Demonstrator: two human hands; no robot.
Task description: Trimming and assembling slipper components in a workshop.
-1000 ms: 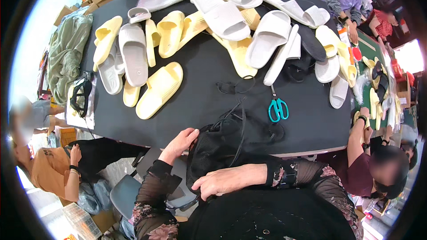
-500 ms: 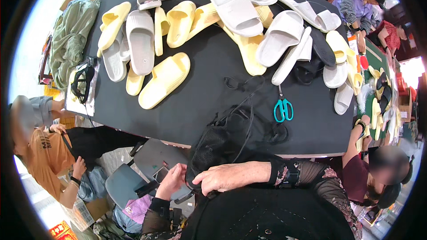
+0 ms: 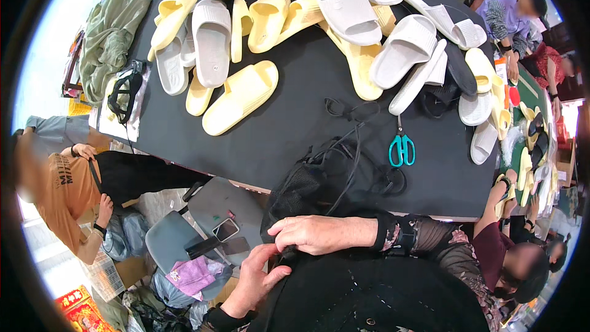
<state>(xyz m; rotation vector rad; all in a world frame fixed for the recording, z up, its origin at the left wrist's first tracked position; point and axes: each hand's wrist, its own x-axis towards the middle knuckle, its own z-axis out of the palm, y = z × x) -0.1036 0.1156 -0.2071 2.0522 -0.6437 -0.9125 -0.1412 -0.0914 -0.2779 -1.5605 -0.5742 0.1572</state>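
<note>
Black mesh bag point(image 3: 298, 187) at the near edge of the table point(image 3: 301, 86)

Both my hands meet at the near end of this bag. My right hand point(image 3: 304, 233) has its fingers bent over dark fabric; my left hand point(image 3: 258, 276), with thumb and fingers a little apart, is just beside it. Whether either one grips, I cannot tell. Teal scissors point(image 3: 402, 149) lie to the right, yellow slippers point(image 3: 243, 98) farther.

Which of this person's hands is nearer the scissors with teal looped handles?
The right hand, below and left of the teal-handled scissors in the picture. The left hand is lower and further left, so farther away.
</note>
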